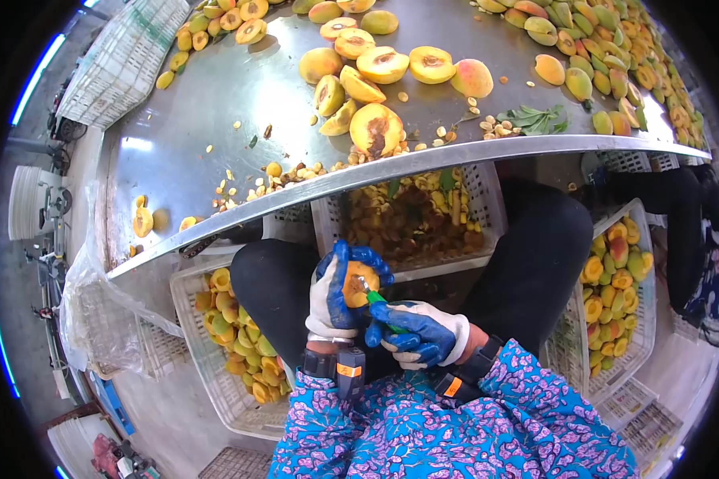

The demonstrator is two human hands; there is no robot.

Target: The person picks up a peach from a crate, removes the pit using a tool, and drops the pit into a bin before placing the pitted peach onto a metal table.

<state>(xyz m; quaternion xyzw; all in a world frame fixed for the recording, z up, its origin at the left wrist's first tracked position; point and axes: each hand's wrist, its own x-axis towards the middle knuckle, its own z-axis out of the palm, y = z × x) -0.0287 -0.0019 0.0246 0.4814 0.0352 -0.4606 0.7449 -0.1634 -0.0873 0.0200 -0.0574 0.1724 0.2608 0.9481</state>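
My left hand [335,291], in a blue-and-white work glove, is wrapped round a peach half [358,286] with its cut side towards me. In my right hand [423,334], gloved alike, I grip a pitting knife by its green handle [386,311]. The knife's metal tip [364,284] touches the cut face of the peach; its exact shape is hard to make out. Both hands are close together above my lap. Beyond them, a white crate [327,214] between my knees holds brown pits and scraps.
A metal table [192,120] carries peach halves [382,65], loose kernels and a leafy sprig [535,120]. Crates of cut peaches stand to my left [200,351] and right [643,319]. Another white crate [120,64] leans at the table's left end. At right, another person's leg [683,231] shows.
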